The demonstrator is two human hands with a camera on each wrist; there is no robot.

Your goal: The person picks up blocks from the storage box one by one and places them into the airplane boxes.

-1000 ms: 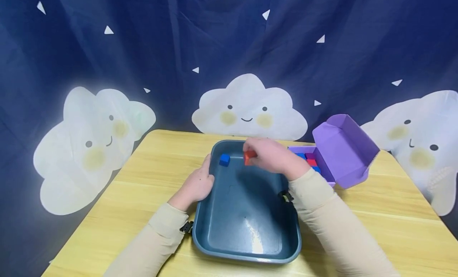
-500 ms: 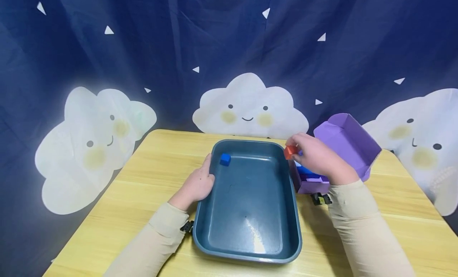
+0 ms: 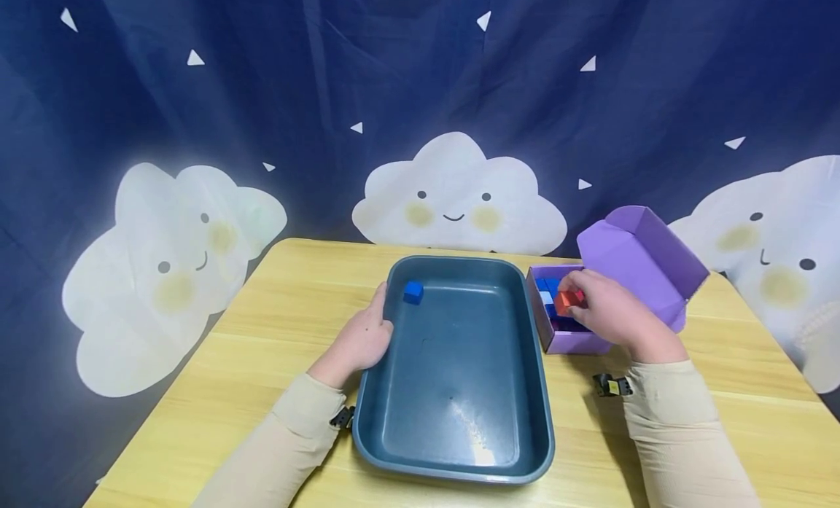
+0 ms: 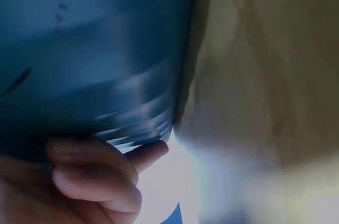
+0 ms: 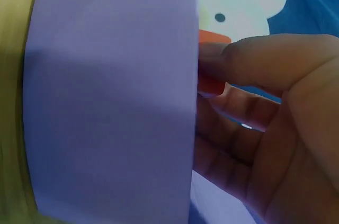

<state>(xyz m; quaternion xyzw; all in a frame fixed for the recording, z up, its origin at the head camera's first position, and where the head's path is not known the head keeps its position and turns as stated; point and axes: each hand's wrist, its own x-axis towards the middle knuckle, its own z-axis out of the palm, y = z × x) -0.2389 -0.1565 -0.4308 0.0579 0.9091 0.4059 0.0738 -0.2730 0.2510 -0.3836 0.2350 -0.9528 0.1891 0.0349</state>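
Note:
My right hand (image 3: pixel 607 309) pinches an orange-red block (image 3: pixel 566 302) between thumb and fingers, over the open purple box (image 3: pixel 569 342). In the right wrist view, the box wall (image 5: pixel 114 97) partly hides this block (image 5: pixel 214 87). Blue blocks (image 3: pixel 547 283), a pale one (image 3: pixel 545 297) and some red or dark ones lie inside the box. My left hand (image 3: pixel 361 340) grips the left rim of the dark blue-grey tray (image 3: pixel 453 391). Its index finger lies along the rim, while other fingers curl against the outer wall in the left wrist view. One blue block (image 3: pixel 413 292) sits in the tray's far left corner.
The box's purple lid (image 3: pixel 636 271) leans open to the back right. Box and tray stand side by side on a wooden table (image 3: pixel 262 333). Behind it hangs a dark blue curtain (image 3: pixel 420 63) with printed clouds.
My right hand has carried the orange-red block from above the tray rightward, across the rim, to the purple box. The left hand and the tray stay put.

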